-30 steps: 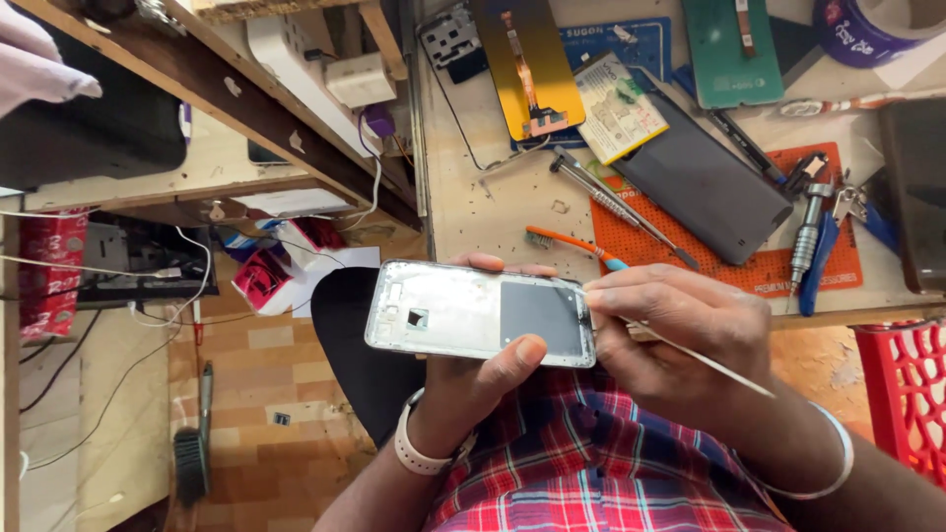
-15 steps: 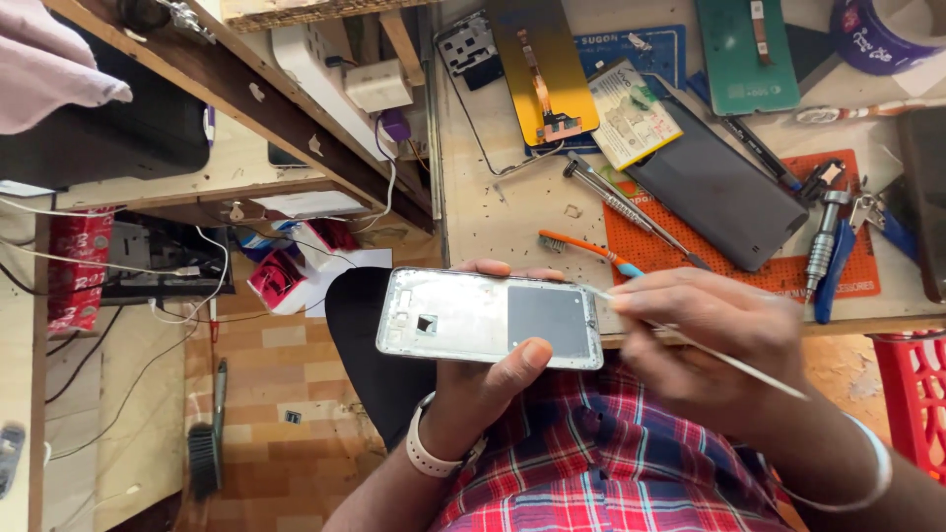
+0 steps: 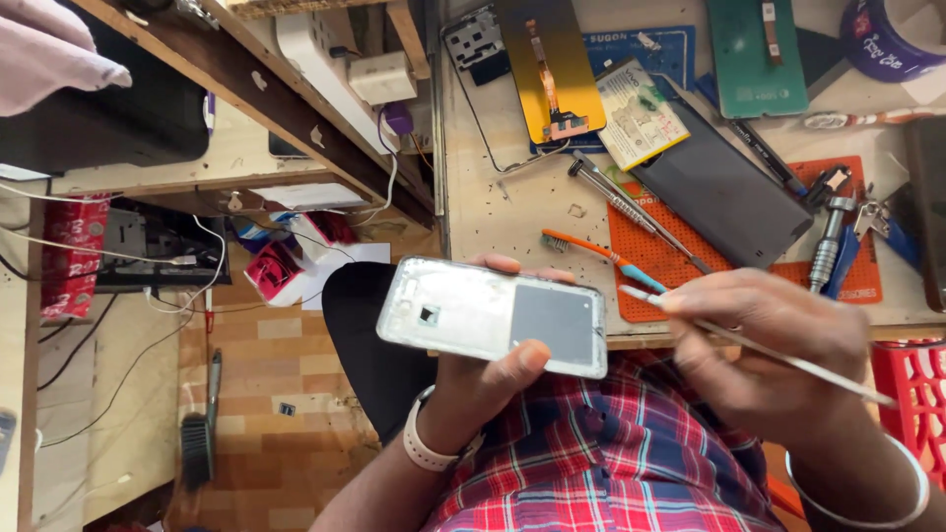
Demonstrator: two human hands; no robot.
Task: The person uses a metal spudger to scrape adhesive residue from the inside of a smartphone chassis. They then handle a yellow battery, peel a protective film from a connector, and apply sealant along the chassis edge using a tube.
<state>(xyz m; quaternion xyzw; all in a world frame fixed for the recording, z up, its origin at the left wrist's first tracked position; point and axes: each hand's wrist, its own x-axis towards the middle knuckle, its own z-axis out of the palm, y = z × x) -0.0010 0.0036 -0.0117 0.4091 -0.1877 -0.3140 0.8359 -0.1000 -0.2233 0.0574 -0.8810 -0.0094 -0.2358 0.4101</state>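
- Left hand [image 3: 483, 379] grips a phone frame [image 3: 493, 317] from below, thumb pressed on its near edge, fingertips showing past the far edge; frame held level over the lap, just off the near edge of the bench [image 3: 512, 212]
- Right hand [image 3: 764, 340] pinches a thin pick [image 3: 759, 347] like a pen; its tip stands just beside the frame's right end, whether touching I cannot tell; hand somewhat blurred
- Step, as judged: working at the frame's right edge with the pick, scraping or prying; seemingly at the start of the pass
- Next move would call for a steady left grip and a shallow tip angle; a slip could gouge the dark panel
- Frame: flat rounded rectangle, pale silvery metal, scuffed; small square hole toward its left end; dark grey matte panel over its right half
- Pick: slim, pale, straight, rod-like
- Bench beyond the frame: pale speckled top; orange mat [image 3: 690, 261], ribbed; toothbrush [image 3: 591, 251] with orange and blue handle just beyond the frame; metal screwdrivers [image 3: 631, 212] lying across the mat; dark slab [image 3: 724, 192], smooth; yellow screen part [image 3: 552, 69] with a flex strip farther back; green panel [image 3: 754, 54] at the far right
- Red plaid shirt [image 3: 611, 463] below the frame; pale watch strap [image 3: 424, 448] on the left wrist, thin bangle [image 3: 887, 493] on the right
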